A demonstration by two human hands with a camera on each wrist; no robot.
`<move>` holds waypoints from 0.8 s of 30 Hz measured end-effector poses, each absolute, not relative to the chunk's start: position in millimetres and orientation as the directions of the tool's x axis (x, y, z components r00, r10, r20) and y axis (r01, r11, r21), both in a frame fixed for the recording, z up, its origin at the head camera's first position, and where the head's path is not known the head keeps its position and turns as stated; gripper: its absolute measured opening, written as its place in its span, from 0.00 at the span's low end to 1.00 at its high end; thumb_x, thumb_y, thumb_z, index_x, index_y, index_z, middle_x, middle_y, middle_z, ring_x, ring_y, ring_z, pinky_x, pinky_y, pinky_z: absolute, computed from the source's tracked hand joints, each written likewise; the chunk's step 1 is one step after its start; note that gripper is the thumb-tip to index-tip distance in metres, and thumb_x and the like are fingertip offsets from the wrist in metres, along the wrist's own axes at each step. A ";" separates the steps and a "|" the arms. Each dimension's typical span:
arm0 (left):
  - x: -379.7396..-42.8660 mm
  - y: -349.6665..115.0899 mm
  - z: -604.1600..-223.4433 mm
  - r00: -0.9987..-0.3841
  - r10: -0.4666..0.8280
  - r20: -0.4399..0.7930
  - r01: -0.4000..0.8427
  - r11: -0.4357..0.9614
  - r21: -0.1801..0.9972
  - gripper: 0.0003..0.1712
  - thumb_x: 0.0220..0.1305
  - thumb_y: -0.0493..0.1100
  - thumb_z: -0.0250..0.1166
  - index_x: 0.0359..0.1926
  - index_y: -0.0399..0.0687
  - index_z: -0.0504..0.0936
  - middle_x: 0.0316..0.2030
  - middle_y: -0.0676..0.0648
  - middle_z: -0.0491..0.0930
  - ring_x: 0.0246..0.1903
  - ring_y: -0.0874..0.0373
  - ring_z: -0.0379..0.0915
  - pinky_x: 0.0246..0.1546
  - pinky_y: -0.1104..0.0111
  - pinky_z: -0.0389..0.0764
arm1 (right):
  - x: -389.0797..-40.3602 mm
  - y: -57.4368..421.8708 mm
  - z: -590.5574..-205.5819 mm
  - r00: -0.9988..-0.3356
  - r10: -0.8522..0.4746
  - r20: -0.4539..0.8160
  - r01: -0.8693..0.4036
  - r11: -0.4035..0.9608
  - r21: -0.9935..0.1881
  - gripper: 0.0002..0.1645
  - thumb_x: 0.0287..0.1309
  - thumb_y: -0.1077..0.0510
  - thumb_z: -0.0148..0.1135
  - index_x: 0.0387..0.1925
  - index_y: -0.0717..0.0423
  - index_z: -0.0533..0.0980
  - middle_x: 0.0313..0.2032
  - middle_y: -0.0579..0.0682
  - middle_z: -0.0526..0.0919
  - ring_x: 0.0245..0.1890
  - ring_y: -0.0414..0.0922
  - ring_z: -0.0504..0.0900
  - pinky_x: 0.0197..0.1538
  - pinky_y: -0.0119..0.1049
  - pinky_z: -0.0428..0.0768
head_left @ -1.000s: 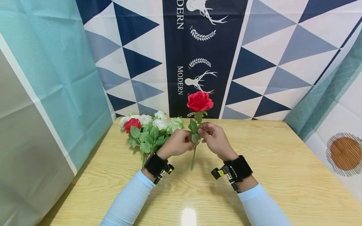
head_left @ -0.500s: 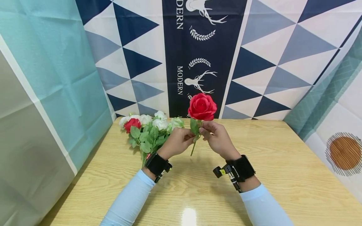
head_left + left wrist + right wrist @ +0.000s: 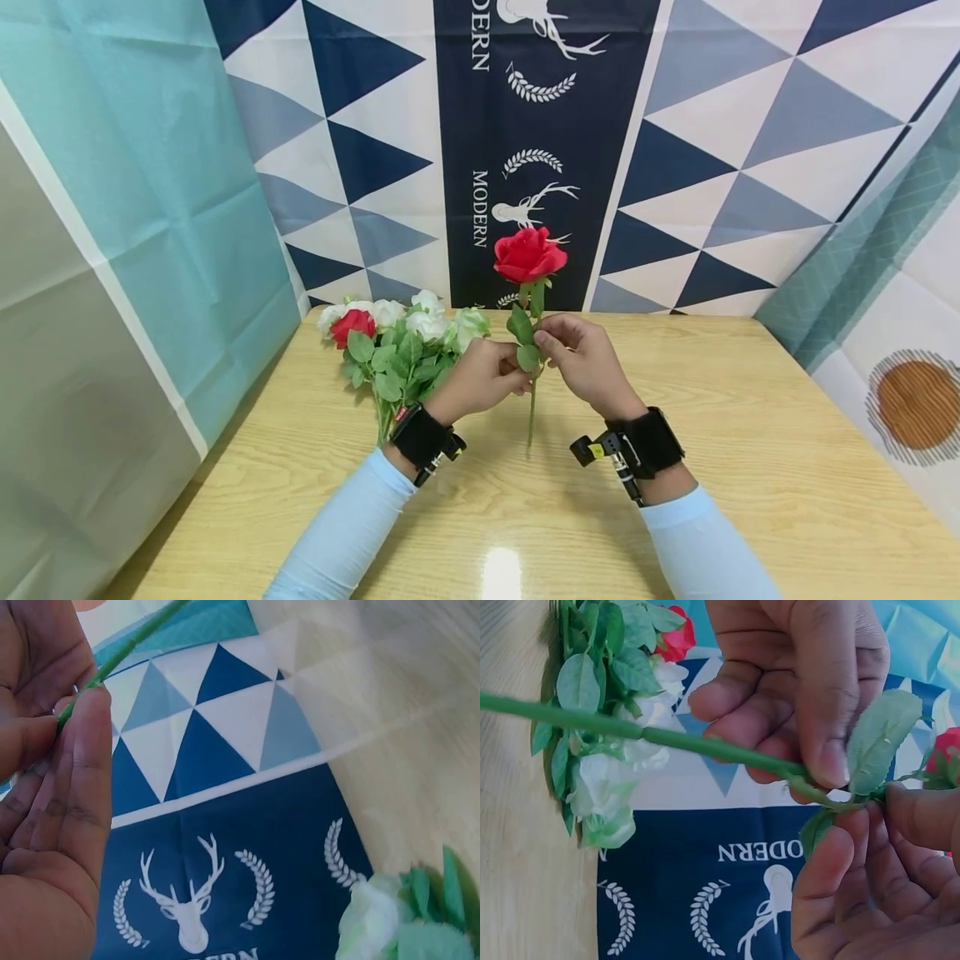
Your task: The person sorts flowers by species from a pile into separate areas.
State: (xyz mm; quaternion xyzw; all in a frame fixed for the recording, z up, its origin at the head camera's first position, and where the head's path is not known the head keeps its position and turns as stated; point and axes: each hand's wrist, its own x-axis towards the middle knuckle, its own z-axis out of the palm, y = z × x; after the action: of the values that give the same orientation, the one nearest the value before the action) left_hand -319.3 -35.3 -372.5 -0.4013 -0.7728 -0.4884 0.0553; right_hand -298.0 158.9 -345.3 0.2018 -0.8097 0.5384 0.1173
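Just right of the frame's centre, the red rose [image 3: 530,254] stands nearly upright between both hands, bloom uppermost. Left hand [image 3: 480,379] pinches the stem [image 3: 532,412]; right hand [image 3: 588,362] pinches beside the leaves [image 3: 528,358].

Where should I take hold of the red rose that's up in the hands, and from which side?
Probably by the lower stem of the red rose, coming from the near side: it is slim, bare and points downward below the left hand and right hand, whereas leaves crowd the part nearer the bloom.
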 end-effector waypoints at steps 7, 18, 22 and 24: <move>-318.5 -31.5 -379.2 -0.737 0.555 0.385 0.524 0.110 0.844 0.06 0.69 0.34 0.67 0.42 0.33 0.87 0.28 0.43 0.88 0.26 0.58 0.87 0.33 0.51 0.87 | -301.5 158.5 -351.2 -0.903 -0.192 0.384 -0.426 0.301 -0.853 0.11 0.73 0.61 0.60 0.48 0.66 0.80 0.39 0.58 0.83 0.32 0.45 0.78 0.36 0.35 0.80; -329.8 -62.7 -360.4 -0.729 0.647 0.223 0.594 0.437 0.676 0.08 0.72 0.37 0.66 0.39 0.36 0.88 0.25 0.47 0.86 0.26 0.53 0.85 0.28 0.69 0.83 | -317.4 173.5 -363.4 -0.929 -0.207 0.307 -0.362 0.340 -0.868 0.12 0.75 0.61 0.58 0.50 0.67 0.78 0.39 0.58 0.81 0.32 0.43 0.78 0.37 0.36 0.81; -335.1 -90.5 -349.6 -0.787 0.588 0.186 0.558 0.551 0.620 0.05 0.70 0.38 0.68 0.38 0.40 0.88 0.25 0.50 0.85 0.26 0.56 0.83 0.30 0.68 0.82 | -325.6 182.7 -372.2 -0.942 -0.217 0.257 -0.323 0.372 -0.870 0.13 0.76 0.61 0.57 0.51 0.69 0.78 0.40 0.59 0.81 0.33 0.45 0.78 0.38 0.37 0.81; -337.9 -103.9 -345.6 -0.816 0.553 0.169 0.523 0.582 0.622 0.05 0.69 0.37 0.69 0.37 0.40 0.88 0.24 0.51 0.84 0.25 0.57 0.81 0.30 0.68 0.80 | -328.9 186.4 -377.1 -0.946 -0.218 0.238 -0.309 0.398 -0.864 0.13 0.76 0.62 0.56 0.51 0.69 0.78 0.40 0.59 0.82 0.34 0.45 0.78 0.39 0.38 0.81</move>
State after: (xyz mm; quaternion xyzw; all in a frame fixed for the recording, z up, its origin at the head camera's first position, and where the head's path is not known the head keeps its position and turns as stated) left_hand -337.9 -103.9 -345.6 -0.3027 -0.8891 -0.3428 -0.0214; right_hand -328.9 186.4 -377.1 0.1577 -0.8349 0.5255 0.0436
